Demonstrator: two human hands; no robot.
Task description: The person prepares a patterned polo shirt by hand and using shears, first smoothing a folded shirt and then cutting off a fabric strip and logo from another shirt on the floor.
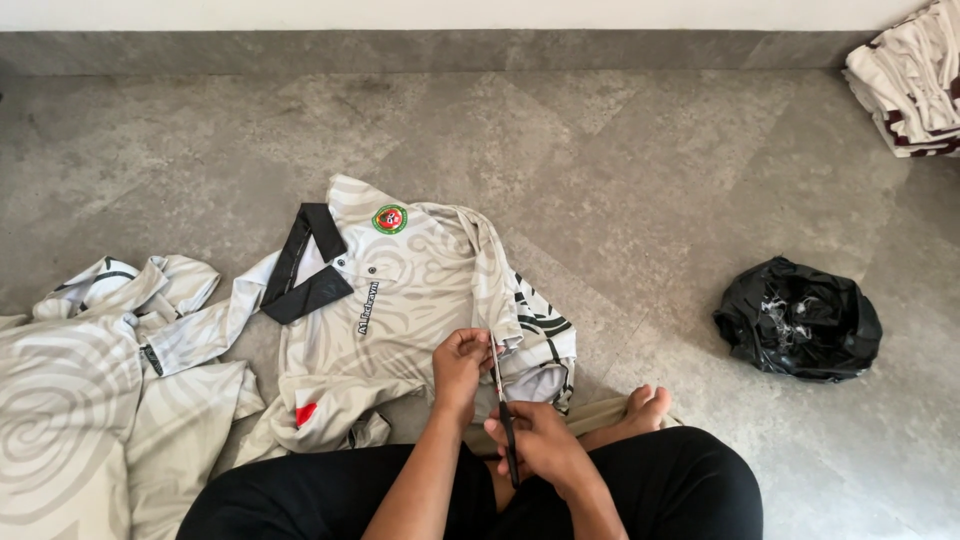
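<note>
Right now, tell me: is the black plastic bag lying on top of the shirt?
No. The black plastic bag sits on the bare floor, apart from the shirt, off to its right.

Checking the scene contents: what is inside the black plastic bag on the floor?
The black plastic bag lies crumpled on the grey floor, its mouth partly open. Pale, thread-like scraps show at the opening. Whatever sits deeper is covered by the bag's folds.
</note>
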